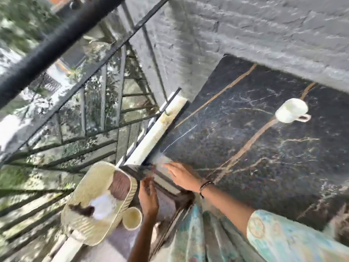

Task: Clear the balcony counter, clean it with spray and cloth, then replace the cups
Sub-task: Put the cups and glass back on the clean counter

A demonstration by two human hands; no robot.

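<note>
R arm: comes in from lower right, patterned sleeve to the elbow, dark band on the wrist, forearm stretched out over the counter (264, 148) toward its near-left corner.
R hand (181, 175): palm down, fingers straight & together, tips at the corner edge. Something pale & blurry sits under/just ahead of the tips — can't tell what it is, or if the hand has hold of it. Grip looks flat, not curled.
L arm: rises from the bottom edge, bare forearm, hand below the counter's front edge.
L hand (149, 197): fingers point up toward the corner, loosely bent, tips near the dark edge strip just under the R hand. Motion blur — can't tell if it touches or holds anything.
White cup (291, 110): on the dark marble counter, far side near the grey wall, lying tilted w/ handle to the right; well apart from both hands.
Cream cup (132, 218): off the counter, lower left, upright, mouth up, just beside the basket & just left of the L wrist.
Basket (90, 188): ribbed, pale, left of the L hand; brownish cloth, white item & a small dark thing inside.
Railing (56, 46): black bars, left side, greenery beyond.
</note>
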